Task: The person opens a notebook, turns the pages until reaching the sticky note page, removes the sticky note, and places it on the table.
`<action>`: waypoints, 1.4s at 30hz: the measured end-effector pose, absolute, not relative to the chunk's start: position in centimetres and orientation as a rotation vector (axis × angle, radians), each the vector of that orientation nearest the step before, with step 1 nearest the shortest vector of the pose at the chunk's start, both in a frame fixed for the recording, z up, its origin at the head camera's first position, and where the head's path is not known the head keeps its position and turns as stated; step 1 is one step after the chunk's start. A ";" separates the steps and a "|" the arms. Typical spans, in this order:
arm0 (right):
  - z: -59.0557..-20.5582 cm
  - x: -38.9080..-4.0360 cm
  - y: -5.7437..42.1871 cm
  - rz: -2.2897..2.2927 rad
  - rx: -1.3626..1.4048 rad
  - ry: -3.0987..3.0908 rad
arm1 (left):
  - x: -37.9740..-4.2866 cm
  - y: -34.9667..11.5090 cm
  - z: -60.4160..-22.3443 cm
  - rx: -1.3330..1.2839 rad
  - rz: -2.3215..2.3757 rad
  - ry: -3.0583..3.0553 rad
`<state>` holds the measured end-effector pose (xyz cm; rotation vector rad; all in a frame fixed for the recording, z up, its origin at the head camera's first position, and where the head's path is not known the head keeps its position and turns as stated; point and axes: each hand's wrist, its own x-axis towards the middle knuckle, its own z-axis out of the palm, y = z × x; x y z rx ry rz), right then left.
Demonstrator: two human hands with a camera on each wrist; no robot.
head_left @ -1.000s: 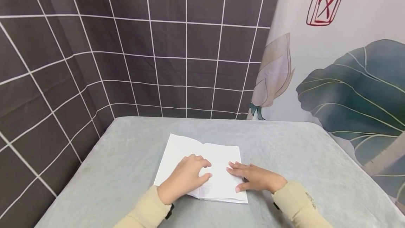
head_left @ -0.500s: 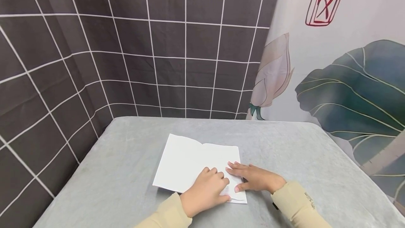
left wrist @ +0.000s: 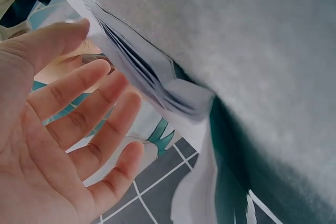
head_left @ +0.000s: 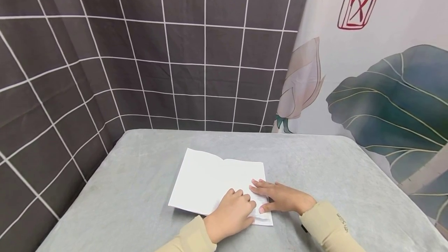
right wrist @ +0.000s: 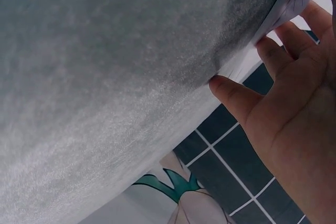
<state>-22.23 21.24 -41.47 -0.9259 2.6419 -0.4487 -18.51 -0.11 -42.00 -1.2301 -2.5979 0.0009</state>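
An open book (head_left: 201, 182) with white pages lies on the grey-covered table. Over the lower part of its right page is my left hand (head_left: 229, 215), fingers loosely bent. The left wrist view shows the palm of the left hand (left wrist: 68, 124) and its thumb tip beside the fanned page edges (left wrist: 142, 72); nothing is plainly pinched. Spread fingers of my right hand (head_left: 285, 196) rest on the right page near its outer edge. In the right wrist view, the right hand (right wrist: 294, 93) has its thumb at the book's border. Print on the pages is mostly washed out.
The grey cloth on the table (head_left: 147, 158) extends around the book. A dark curtain with white grid lines (head_left: 189, 77) hangs behind and at left. A light curtain with lotus prints (head_left: 381, 108) hangs at right.
My left hand has moved right and slightly nearer, from the middle of the book to the lower right page. The right hand and the book have stayed almost still.
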 end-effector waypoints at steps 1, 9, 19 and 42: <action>-41.5 -22.2 21.2 -0.447 -0.927 2.643 | -18.5 -0.1 -42.0 -1.229 -0.005 -2.593; -41.5 -22.2 21.2 -0.442 -0.937 2.649 | -18.4 -0.1 -42.1 -1.226 -0.021 -2.566; -41.3 -22.1 21.2 -0.453 -0.917 2.641 | -18.4 0.1 -42.3 -1.250 -0.025 -2.569; -41.3 -21.8 21.8 -0.474 -0.863 2.787 | -19.2 -1.1 -40.8 -1.145 -0.544 -2.772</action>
